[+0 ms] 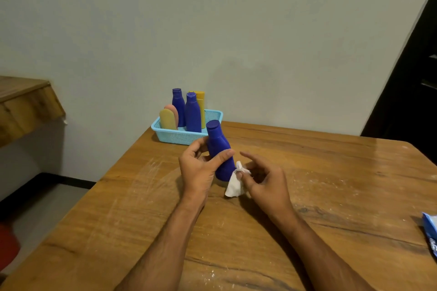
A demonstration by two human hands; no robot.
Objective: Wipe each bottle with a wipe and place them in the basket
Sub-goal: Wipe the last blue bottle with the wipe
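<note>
My left hand grips a blue bottle round its middle and holds it tilted above the wooden table, cap pointing up and away. My right hand pinches a crumpled white wipe next to the bottle's base, index finger stretched out. Behind them a light blue basket holds two upright blue bottles, a yellow bottle and two flat tubes, one yellow and one pink.
A blue and white wipe packet lies at the table's right edge. A wooden shelf juts out at the left, against a pale wall. A dark doorway stands at the right.
</note>
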